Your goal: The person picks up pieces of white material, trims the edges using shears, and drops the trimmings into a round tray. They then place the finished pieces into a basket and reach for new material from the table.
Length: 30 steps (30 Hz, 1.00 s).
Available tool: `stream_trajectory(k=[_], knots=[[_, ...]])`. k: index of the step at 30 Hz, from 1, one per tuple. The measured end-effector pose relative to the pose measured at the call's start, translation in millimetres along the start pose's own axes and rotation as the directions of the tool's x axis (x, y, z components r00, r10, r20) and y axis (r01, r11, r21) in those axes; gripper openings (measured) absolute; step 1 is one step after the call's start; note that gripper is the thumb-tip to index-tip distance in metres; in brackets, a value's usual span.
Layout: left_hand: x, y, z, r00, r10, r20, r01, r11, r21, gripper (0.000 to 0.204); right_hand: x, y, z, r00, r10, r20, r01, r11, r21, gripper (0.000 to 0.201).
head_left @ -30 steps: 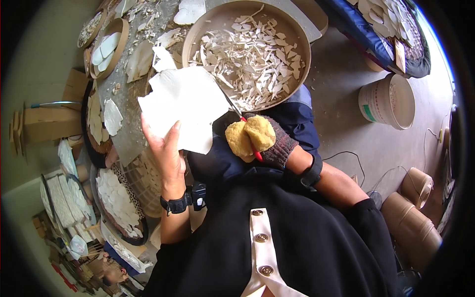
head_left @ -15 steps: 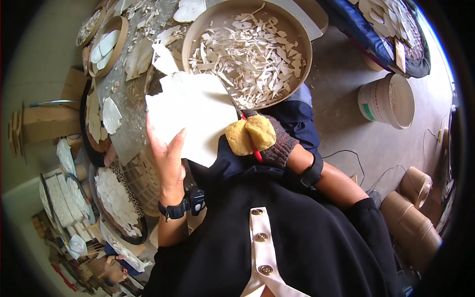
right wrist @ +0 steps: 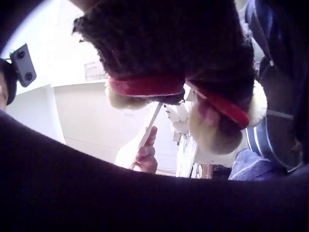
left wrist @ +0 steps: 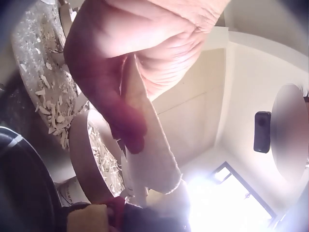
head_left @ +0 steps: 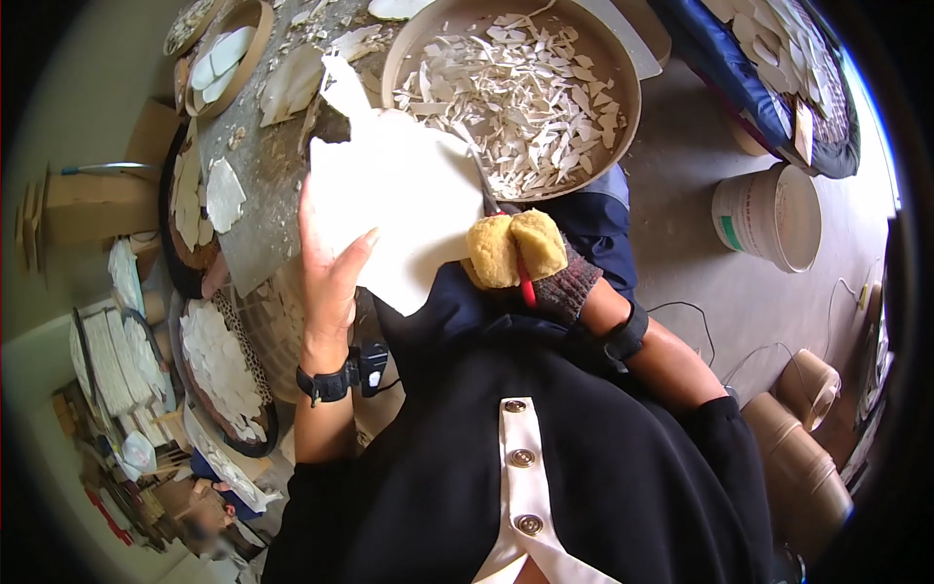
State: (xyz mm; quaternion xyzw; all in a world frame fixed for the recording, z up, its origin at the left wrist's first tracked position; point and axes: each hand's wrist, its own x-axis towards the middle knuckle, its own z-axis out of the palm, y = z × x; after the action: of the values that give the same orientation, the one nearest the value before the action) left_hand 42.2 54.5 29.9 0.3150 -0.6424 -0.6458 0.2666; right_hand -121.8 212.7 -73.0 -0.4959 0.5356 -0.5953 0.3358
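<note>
A thin white sheet [head_left: 394, 209] with an irregular outline lies in my bare left hand [head_left: 331, 277], thumb on its upper face and fingers underneath. The left wrist view shows the sheet [left wrist: 153, 154] nearly edge-on, pinched beside the thumb. My right hand [head_left: 572, 284], in a dark knitted glove, grips scissors [head_left: 527, 284] with red handles. Yellow sponge padding [head_left: 516, 248] is wrapped about the handles and hides most of the fingers. Along the sheet's right edge runs the dark blade [head_left: 484, 175]. From below, the red handles [right wrist: 145, 86] show under the glove.
A round tray [head_left: 632, 107] of white trimmings stands just beyond the sheet. To its left, the grey table [head_left: 263, 209] carries scraps and a round box [head_left: 261, 49] of white pieces. A white bucket [head_left: 735, 219] sits on the floor at right. Another person [head_left: 199, 511] is at lower left.
The left hand has turned the white sheet and brought it rightward, so its edge now meets the scissors. The right hand keeps its grip. The head view has shifted slightly.
</note>
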Motion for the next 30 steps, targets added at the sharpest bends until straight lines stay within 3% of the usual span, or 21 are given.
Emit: stream_trajectory(k=[4, 5, 7, 9, 10, 11, 13, 19, 26, 29, 30], knots=[[0, 3, -11, 0.991, -0.052, 0.120, 0.057, 0.998, -0.037, 0.080, 0, -2, -3, 0.995, -0.090, 0.038, 0.096, 0.977, -0.188, 0.020], [0, 3, -12, 0.994, -0.081, 0.076, 0.086, 0.994, -0.063, 0.079, 0, -1, -2, 0.995, -0.084, 0.055, 0.094, 0.971, -0.221, 0.019], [-3, 3, -16, 0.991, -0.136, 0.004, 0.135, 0.984, -0.116, 0.076, -1, 4, -3, 0.987, 0.107, 0.117, -0.126, 0.979, 0.163, 0.023], [2, -8, -20, 0.984, -0.086, -0.157, 0.071, 0.992, -0.101, 0.072, 1, -10, -2, 0.956, 0.258, 0.141, -0.294, 0.820, 0.490, 0.025], [3, -13, -21, 0.970, -0.064, -0.235, 0.043, 0.995, -0.094, 0.070, -1, -4, -3, 0.964, 0.208, 0.164, -0.245, 0.938, 0.246, 0.023], [3, -14, -21, 0.962, -0.130, -0.241, 0.110, 0.989, -0.096, 0.065, -1, -1, -4, 0.970, 0.158, 0.186, -0.159, 0.987, -0.011, 0.020], [4, -17, -20, 0.972, -0.098, -0.215, 0.088, 0.994, -0.059, 0.065, -4, -1, -4, 0.964, 0.175, 0.198, -0.162, 0.983, -0.081, 0.020], [10, -7, -27, 0.983, -0.119, -0.137, 0.122, 0.993, 0.009, 0.064, -6, 7, -5, 0.972, 0.120, 0.203, -0.083, 0.980, -0.179, 0.020], [10, -3, -29, 0.985, -0.134, -0.105, 0.140, 0.989, 0.050, 0.066, -3, -8, -7, 0.961, 0.222, 0.164, -0.221, 0.975, -0.028, 0.016], [12, 5, -24, 0.994, -0.055, -0.099, 0.063, 0.995, 0.076, 0.071, -1, -21, -13, 0.967, 0.175, 0.182, -0.132, 0.965, -0.226, 0.014], [12, 6, -23, 0.993, -0.062, -0.098, 0.068, 0.996, 0.054, 0.072, -2, -18, -12, 0.977, 0.135, 0.167, -0.097, 0.971, -0.217, 0.014]])
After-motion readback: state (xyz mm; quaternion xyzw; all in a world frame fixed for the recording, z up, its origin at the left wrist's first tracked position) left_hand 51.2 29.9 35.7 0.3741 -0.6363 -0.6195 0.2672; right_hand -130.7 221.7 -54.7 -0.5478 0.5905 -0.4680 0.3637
